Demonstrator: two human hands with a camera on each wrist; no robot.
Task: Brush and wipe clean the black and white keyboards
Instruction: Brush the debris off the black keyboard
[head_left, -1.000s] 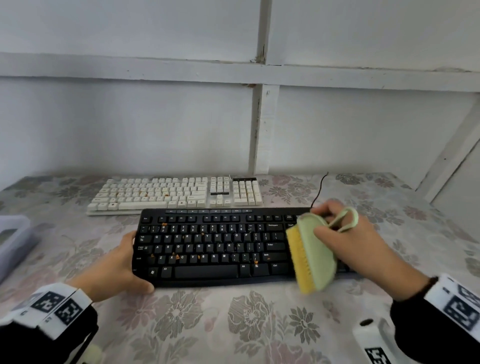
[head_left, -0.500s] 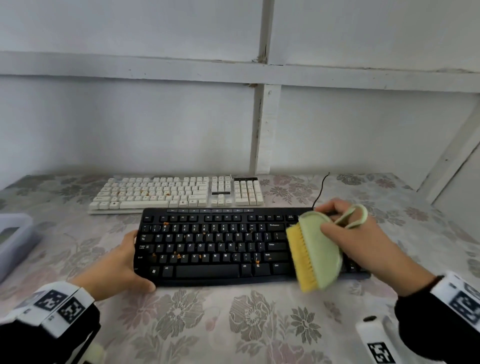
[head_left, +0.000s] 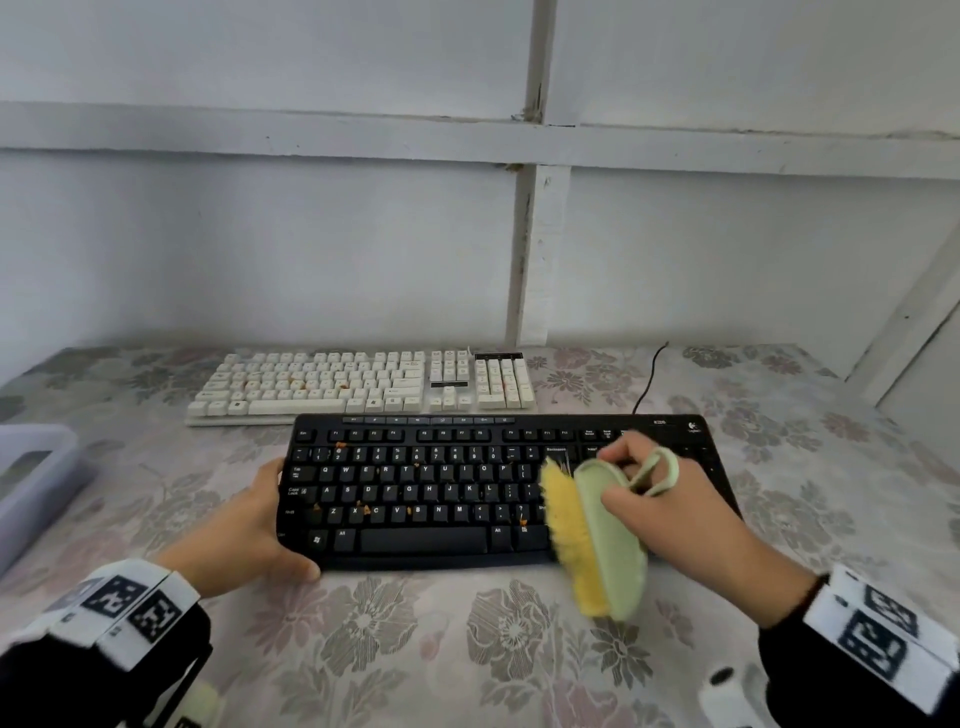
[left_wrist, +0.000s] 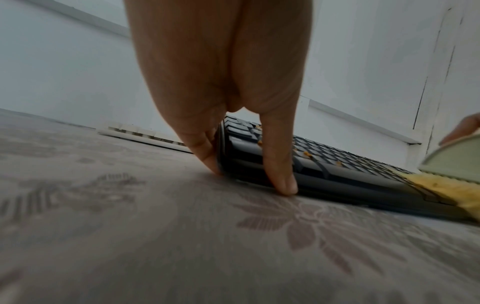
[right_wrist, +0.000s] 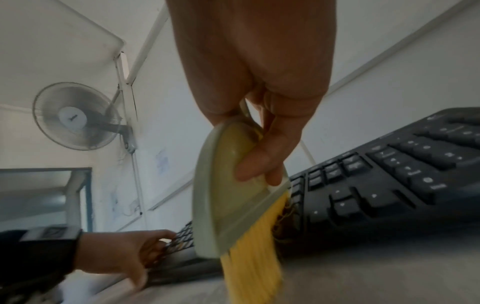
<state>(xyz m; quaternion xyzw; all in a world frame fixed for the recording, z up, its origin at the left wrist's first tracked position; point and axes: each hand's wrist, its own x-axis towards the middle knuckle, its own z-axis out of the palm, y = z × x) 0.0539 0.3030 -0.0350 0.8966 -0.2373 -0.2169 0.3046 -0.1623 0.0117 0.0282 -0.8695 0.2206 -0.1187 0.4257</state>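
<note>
1. Head view: the black keyboard (head_left: 498, 488) is lying on the floral tablecloth (head_left: 395, 649), with orange crumbs (head_left: 366, 509) sitting among its keys.
2. The left hand (head_left: 249, 535) is clasping the black keyboard's left end, thumb along the near edge and fingers (left_wrist: 205, 148) against its side.
3. The right hand (head_left: 670, 514) is gripping a pale green brush (head_left: 613, 540), whose yellow bristles (head_left: 566, 525) are pressing on the black keyboard's right-hand keys and overhanging its near edge.
4. The white keyboard (head_left: 363, 384) is lying just behind the black keyboard, crumbs on it too.
5. A translucent plastic box (head_left: 36, 478) is sitting well left of the black keyboard.
6. In the right wrist view a wall fan (right_wrist: 75, 117) is hanging high above.
</note>
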